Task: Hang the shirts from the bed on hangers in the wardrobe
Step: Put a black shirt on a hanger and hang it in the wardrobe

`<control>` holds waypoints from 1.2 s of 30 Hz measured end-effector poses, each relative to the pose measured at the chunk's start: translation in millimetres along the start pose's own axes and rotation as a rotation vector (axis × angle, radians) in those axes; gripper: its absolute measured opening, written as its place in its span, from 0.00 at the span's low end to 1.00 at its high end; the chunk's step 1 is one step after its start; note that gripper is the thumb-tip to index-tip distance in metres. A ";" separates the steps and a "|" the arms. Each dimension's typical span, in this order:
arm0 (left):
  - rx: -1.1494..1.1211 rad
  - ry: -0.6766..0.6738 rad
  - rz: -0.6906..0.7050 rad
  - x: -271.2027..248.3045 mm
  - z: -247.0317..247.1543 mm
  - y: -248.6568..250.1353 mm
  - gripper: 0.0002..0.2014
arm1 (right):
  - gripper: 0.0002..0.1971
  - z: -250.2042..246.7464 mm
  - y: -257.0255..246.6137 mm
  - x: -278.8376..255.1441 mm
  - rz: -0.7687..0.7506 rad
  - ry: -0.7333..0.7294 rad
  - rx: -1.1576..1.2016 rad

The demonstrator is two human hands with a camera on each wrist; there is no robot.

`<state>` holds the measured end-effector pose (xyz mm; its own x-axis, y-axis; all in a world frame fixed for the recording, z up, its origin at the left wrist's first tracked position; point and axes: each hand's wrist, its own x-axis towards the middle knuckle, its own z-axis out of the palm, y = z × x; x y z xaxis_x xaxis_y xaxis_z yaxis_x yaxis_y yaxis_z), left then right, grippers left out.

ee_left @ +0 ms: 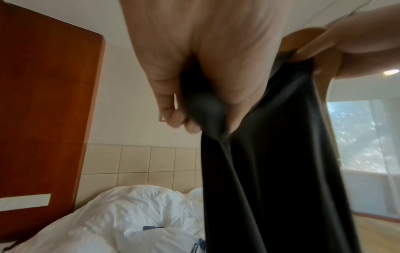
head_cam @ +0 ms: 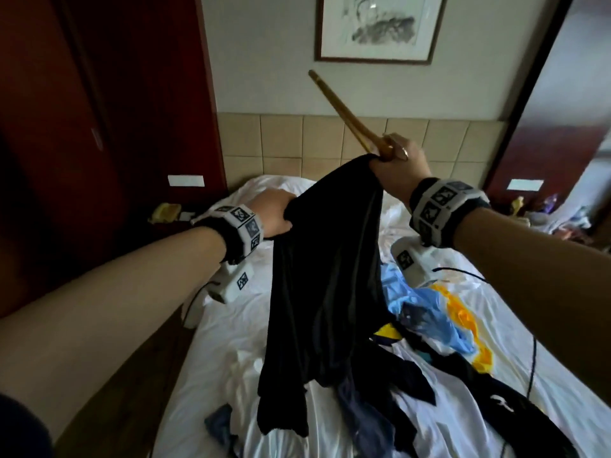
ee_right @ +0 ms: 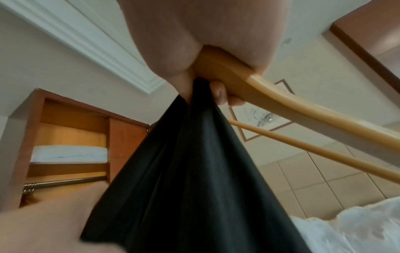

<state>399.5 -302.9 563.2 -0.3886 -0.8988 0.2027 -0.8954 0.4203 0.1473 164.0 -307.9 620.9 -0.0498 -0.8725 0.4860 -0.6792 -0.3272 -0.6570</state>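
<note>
We hold black shirt (head_cam: 325, 276) up over bed (head_cam: 330, 431), w/ left hand (head_cam: 272, 213) bunched on its left edge; right hand (head_cam: 396, 166) clamps far corner plus wooden hanger (head_cam: 344, 110). More clothes (head_cam: 426, 322) on bed, near right.

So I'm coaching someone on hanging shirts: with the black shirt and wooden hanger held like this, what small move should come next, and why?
Probably slip the free end of the tan wooden hanger into the black shirt. The right hand grips hanger and shirt bunched together, the left hand grips another edge, and the hanger's arm sticks out bare above the white bed.
</note>
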 end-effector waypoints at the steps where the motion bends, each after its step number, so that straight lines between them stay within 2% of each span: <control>1: 0.015 -0.014 -0.035 -2.5 -2.1 -6.0 0.05 | 0.05 -9.2 -4.2 4.3 -0.004 0.031 -0.015; 4: -0.079 -0.026 -0.146 -11.3 -5.6 -18.5 0.05 | 0.01 -29.4 -6.4 12.6 -0.005 0.101 -0.020; 8: -0.239 0.099 -0.159 -0.2 -8.1 -19.0 0.12 | 0.04 -42.4 -4.3 18.9 0.038 0.118 0.007; 10: -0.473 0.143 -0.236 7.9 -10.0 -11.7 0.14 | 0.01 -43.5 -6.7 18.1 0.041 0.116 0.023; 12: -0.655 0.182 -0.299 16.8 -5.9 -9.1 0.12 | 0.01 -43.3 -8.6 17.4 0.028 0.110 0.022; 15: -0.727 0.210 -0.334 20.1 -2.6 -0.4 0.14 | 0.01 -45.9 -5.3 13.9 0.007 0.112 -0.020; 18: -0.678 0.205 -0.269 13.4 0.4 -2.9 0.15 | 0.02 -54.4 3.8 9.5 0.032 0.127 -0.074; 22: -0.414 0.087 -0.200 1.3 -6.6 -15.5 0.34 | 0.04 -63.3 20.7 5.5 0.136 0.155 -0.124; 24: -0.194 0.057 -0.092 -1.7 -8.5 -14.7 0.32 | 0.06 -62.9 23.6 4.1 0.165 0.151 -0.150; 26: -0.128 0.067 0.011 -9.4 -15.5 -6.2 0.25 | 0.05 -61.3 21.4 1.3 0.168 0.128 -0.165; 27: -0.114 0.077 0.031 -12.6 -18.1 -2.5 0.25 | 0.04 -60.2 18.9 0.4 0.174 0.117 -0.161; 29: -0.037 0.124 -0.052 -15.8 -19.1 -1.2 0.22 | 0.03 -59.1 11.6 -1.2 0.189 0.095 -0.126; 31: 0.051 0.219 -0.212 -10.2 -16.3 -7.0 0.17 | 0.03 -55.5 2.0 -1.1 0.245 0.084 -0.029; 33: 0.103 0.240 -0.378 -8.2 -13.6 -11.2 0.13 | 0.10 -49.1 -8.7 -0.7 0.291 0.057 0.066; 34: 0.045 0.221 -0.430 -7.3 -12.5 -12.9 0.12 | 0.14 -45.7 -13.9 -0.8 0.304 0.045 0.097; 36: -0.281 0.183 -0.478 -4.8 -11.3 -11.6 0.10 | 0.14 -39.4 -24.4 -2.4 0.304 0.021 0.133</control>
<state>414.2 -302.1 571.5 0.1104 -0.9713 0.2109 -0.8604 0.0129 0.5095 151.8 -283.5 658.5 -0.2515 -0.9304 0.2667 -0.5293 -0.0985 -0.8427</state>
